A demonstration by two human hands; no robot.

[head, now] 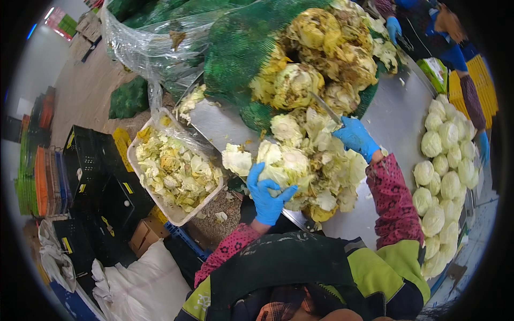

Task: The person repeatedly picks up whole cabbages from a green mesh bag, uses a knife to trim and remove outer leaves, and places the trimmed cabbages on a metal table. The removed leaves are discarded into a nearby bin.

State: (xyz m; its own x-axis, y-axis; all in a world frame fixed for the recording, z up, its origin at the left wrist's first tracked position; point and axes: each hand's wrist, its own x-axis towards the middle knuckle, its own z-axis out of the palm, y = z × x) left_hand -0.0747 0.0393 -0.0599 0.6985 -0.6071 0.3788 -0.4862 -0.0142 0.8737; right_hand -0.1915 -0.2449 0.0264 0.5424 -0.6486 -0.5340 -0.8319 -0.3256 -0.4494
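My left hand point(266, 192), in a blue glove, grips the near left side of a pale cabbage head point(290, 162). In my gloved right hand point(357, 136) is a knife point(325, 106), its blade angled up and to the left over the pile. Loose cabbage leaves point(349, 168) lie heaped between and below my hands. Just beyond, a green mesh sack point(237, 72) gapes around brown, wilted cabbages point(313, 30). A single cut leaf point(237, 159) rests left of the held head.
Left of the metal table point(387, 106) stands a white tub point(176, 221) of leaf trimmings. Trimmed cabbages point(433, 216) line the right side. A co-worker's gloved hand point(393, 29) shows at upper right. Black crates point(90, 156) and a white sack point(142, 281) sit lower left.
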